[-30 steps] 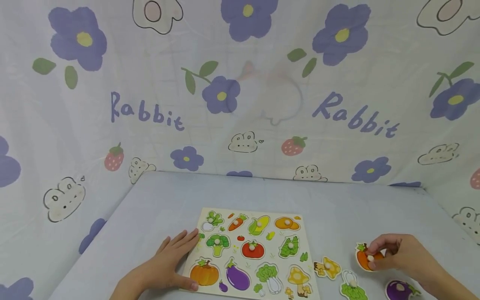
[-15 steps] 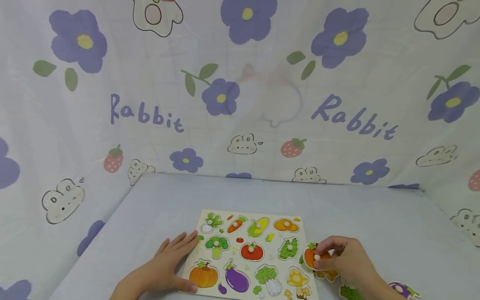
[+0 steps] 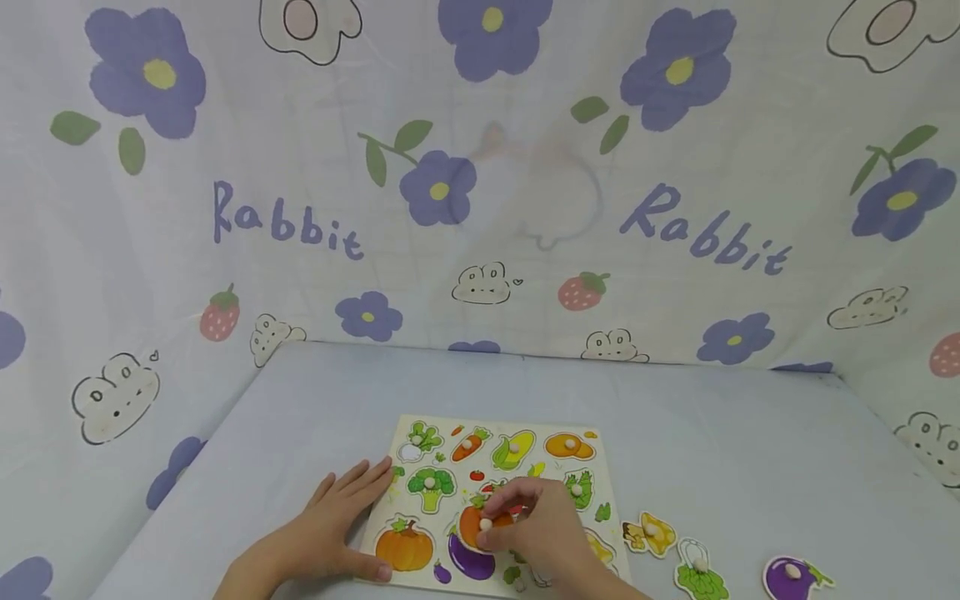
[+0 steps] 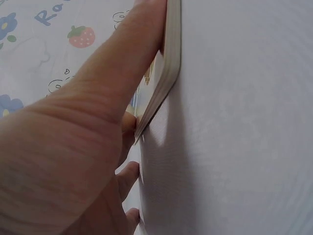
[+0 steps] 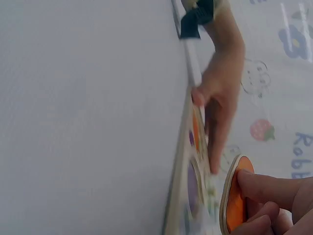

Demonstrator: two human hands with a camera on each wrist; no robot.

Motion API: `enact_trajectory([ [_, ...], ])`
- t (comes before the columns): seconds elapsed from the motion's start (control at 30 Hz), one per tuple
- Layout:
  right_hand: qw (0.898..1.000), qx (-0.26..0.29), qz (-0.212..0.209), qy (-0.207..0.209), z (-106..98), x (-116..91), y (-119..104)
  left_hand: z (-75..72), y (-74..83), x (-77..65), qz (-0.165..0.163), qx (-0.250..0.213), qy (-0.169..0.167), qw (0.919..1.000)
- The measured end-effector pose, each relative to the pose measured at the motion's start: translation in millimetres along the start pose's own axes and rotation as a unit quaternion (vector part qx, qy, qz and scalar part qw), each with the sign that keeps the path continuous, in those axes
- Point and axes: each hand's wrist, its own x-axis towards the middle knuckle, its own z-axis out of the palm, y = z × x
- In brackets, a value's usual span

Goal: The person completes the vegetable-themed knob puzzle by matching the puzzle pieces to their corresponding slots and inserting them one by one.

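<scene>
A wooden vegetable puzzle board lies flat on the table. My left hand rests on its left edge, fingers spread along the side and thumb on the front corner. The right hand pinches the knob of an orange pumpkin piece, held over the board above the printed eggplant. In the right wrist view the pumpkin piece is tilted on edge, apart from the board. The printed pumpkin lies in the board's front left recess. The right hand partly hides the tomato, bok choy and mushroom spots.
Right of the board lie a yellow mushroom piece, a bok choy piece and a purple eggplant piece. Several knobbed pieces sit in the board's back rows, among them a broccoli. A patterned curtain stands behind the table.
The right hand has carried the pumpkin piece leftward, from beyond the loose pieces on the right to above the board. The left hand has kept its place on the board.
</scene>
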Motion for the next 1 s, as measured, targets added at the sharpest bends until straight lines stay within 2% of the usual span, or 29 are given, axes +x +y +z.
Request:
enact_trajectory([
  [0.17,0.999,0.016,-0.03,-0.037,35,4,3,1.1,-3.6,0.6,0.005,-0.002,-0.002,1.0],
  [0.33,0.999,0.014,-0.022,-0.032,54,8,2,1.4,-5.3,0.9,0.015,-0.002,0.001,0.9999],
  [0.47,1.0,0.007,0.001,-0.016,63,12,1,0.8,-5.5,1.2,0.021,0.001,0.003,0.9998],
  [0.6,1.0,0.005,0.023,-0.017,69,14,2,0.0,-5.0,1.7,0.022,-0.004,0.001,0.9997],
  [0.83,0.999,0.013,-0.001,-0.052,79,16,4,-1.3,-4.6,0.8,0.029,-0.003,0.004,0.9996],
  [1.0,0.998,-0.002,-0.01,-0.054,85,16,2,-0.1,-4.6,1.3,0.022,-0.005,0.002,0.9998],
])
